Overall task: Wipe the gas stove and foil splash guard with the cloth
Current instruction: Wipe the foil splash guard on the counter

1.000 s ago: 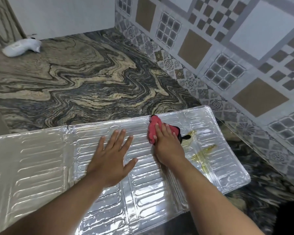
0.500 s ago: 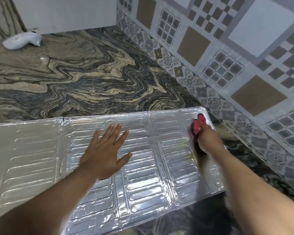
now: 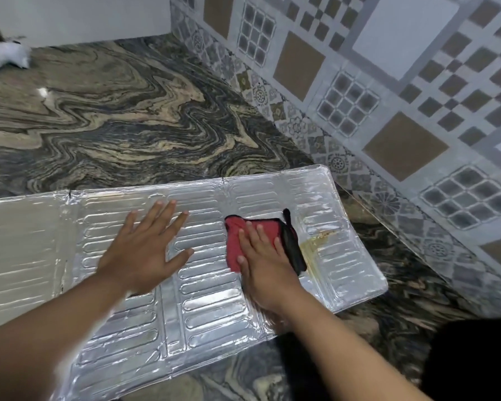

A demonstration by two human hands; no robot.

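Observation:
The silver foil splash guard [image 3: 209,308] lies flat on the marbled counter, unfolded in panels. My left hand [image 3: 145,250] is spread palm-down on its middle panel, fingers apart. My right hand [image 3: 263,261] presses flat on a red cloth [image 3: 237,244] with a black edge, on the right panel. A yellowish greasy smear [image 3: 315,243] shows on the foil just right of the cloth. No gas stove is in view.
The marbled stone counter [image 3: 128,125] stretches beyond the foil. A patterned tile wall [image 3: 388,96] runs along the right. A white object [image 3: 3,56] lies at the far left corner. Something dark [image 3: 475,360] sits at the bottom right.
My right hand slid the cloth out to the foil's far right corner and has come back left toward the middle. My left hand stayed pressed on the foil.

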